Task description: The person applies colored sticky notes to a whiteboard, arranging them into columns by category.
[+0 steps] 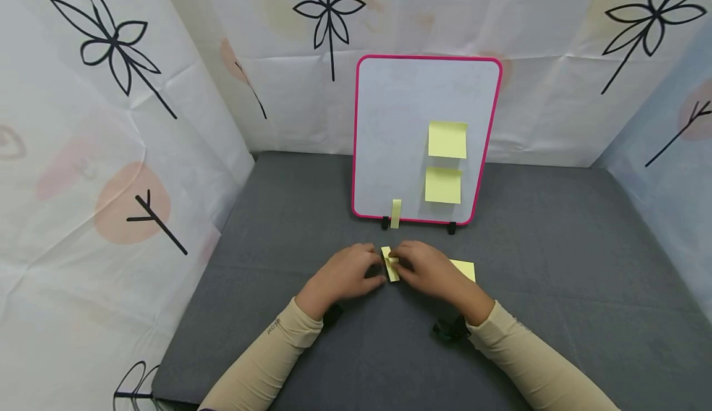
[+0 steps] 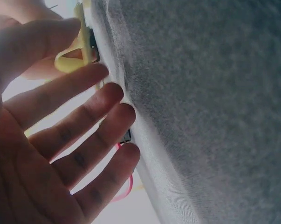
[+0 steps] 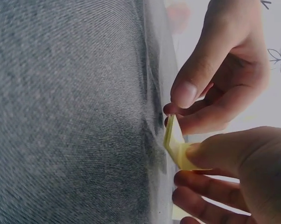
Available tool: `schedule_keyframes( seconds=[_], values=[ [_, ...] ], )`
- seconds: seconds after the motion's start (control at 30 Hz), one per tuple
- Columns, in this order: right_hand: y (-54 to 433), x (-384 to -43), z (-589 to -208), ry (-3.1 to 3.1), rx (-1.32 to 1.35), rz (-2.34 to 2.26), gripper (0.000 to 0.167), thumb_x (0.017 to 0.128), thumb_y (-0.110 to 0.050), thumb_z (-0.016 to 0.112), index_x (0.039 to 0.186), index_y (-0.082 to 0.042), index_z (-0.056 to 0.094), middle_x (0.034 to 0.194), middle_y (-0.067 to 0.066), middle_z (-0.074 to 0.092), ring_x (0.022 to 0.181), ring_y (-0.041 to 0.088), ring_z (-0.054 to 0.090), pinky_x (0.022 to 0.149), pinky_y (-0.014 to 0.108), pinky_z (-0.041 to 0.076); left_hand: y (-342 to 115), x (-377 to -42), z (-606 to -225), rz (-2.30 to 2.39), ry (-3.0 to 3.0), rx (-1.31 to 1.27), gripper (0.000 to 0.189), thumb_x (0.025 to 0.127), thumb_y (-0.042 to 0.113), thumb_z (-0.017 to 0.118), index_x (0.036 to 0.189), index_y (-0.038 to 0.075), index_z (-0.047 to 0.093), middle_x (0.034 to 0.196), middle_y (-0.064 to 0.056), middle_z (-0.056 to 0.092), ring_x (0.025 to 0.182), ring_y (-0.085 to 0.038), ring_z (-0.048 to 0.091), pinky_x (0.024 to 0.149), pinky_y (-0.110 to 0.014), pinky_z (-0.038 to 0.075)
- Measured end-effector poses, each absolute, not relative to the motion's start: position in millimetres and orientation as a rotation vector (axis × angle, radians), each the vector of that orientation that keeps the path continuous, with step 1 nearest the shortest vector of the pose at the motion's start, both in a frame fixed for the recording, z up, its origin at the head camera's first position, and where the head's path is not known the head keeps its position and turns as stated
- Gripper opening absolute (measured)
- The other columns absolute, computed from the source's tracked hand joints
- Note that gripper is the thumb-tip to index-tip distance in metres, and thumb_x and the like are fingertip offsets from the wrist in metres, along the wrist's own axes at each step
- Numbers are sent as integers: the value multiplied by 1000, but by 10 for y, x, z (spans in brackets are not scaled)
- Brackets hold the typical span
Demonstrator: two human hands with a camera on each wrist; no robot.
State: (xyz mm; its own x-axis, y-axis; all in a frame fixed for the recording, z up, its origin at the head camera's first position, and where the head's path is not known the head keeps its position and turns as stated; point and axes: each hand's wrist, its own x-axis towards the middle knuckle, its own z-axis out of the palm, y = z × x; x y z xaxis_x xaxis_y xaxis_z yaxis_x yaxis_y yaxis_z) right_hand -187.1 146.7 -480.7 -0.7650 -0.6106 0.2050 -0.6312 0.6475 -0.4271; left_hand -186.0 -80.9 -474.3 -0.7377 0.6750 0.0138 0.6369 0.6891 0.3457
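Between the two hands, just over the grey table, is a narrow folded yellow sticky note [image 1: 390,265]. My right hand [image 1: 431,270] pinches a raised flap of it; in the right wrist view the thumb [image 3: 198,154] lies on that flap. The left hand [image 1: 346,273] is at the note's other side, its fingers [image 2: 91,112] extended and spread in the left wrist view, with the thumb tip right by the paper. In that view the flap [image 2: 70,63] curls away from the strip. Another yellow sticky note [image 1: 464,269] lies on the table behind the right wrist, partly hidden by it.
A whiteboard [image 1: 411,102] with a pink frame stands upright on black feet [image 1: 452,228] beyond the hands. Two square yellow notes [image 1: 447,139] are stuck on its right half, one above the other. A narrow yellow strip [image 1: 396,213] hangs over its bottom edge. Patterned fabric surrounds the table.
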Motion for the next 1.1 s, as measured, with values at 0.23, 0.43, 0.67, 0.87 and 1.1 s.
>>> schedule_keyframes(
  seconds=[0.23, 0.43, 0.67, 0.87, 1.1],
  values=[
    [1469, -1846, -4748, -2830, 1005, 965, 26, 96, -10, 77, 121, -6, 76, 111, 3, 76, 93, 18, 73, 84, 40, 61, -828, -1872, -4770, 535, 2848, 1118, 40, 101, 31, 75, 136, 11, 72, 106, -5, 69, 82, -13, 58, 73, -30, 52],
    [1490, -1862, -4768, -2886, 981, 1047, 36, 96, -24, 79, 128, -8, 74, 117, 4, 76, 97, 21, 73, 86, 42, 61, -830, -1879, -4787, 609, 2859, 1167, 41, 101, 31, 75, 137, 11, 71, 111, -4, 69, 88, -12, 61, 77, -29, 55],
    [1525, -1894, -4794, -2873, 984, 1080, 30, 99, -19, 76, 127, -7, 74, 117, 8, 76, 93, 20, 72, 82, 41, 61, -825, -1903, -4775, 664, 2862, 1200, 40, 99, 24, 78, 135, 9, 72, 112, -5, 70, 90, -12, 63, 79, -29, 56],
    [1530, -1905, -4796, -2878, 950, 1099, 24, 100, -17, 75, 123, -7, 75, 110, 5, 77, 88, 12, 70, 80, 36, 60, -830, -1910, -4778, 700, 2824, 1166, 38, 99, 21, 78, 135, 11, 72, 113, -6, 69, 88, -13, 63, 77, -30, 55],
    [1525, -1916, -4797, -2926, 827, 1019, 16, 97, -19, 77, 109, -9, 76, 97, 1, 74, 80, 9, 65, 72, 32, 56, -792, -1918, -4793, 665, 2755, 1159, 34, 101, 21, 75, 134, 11, 73, 118, -6, 70, 100, -17, 67, 86, -33, 57]
  ],
)
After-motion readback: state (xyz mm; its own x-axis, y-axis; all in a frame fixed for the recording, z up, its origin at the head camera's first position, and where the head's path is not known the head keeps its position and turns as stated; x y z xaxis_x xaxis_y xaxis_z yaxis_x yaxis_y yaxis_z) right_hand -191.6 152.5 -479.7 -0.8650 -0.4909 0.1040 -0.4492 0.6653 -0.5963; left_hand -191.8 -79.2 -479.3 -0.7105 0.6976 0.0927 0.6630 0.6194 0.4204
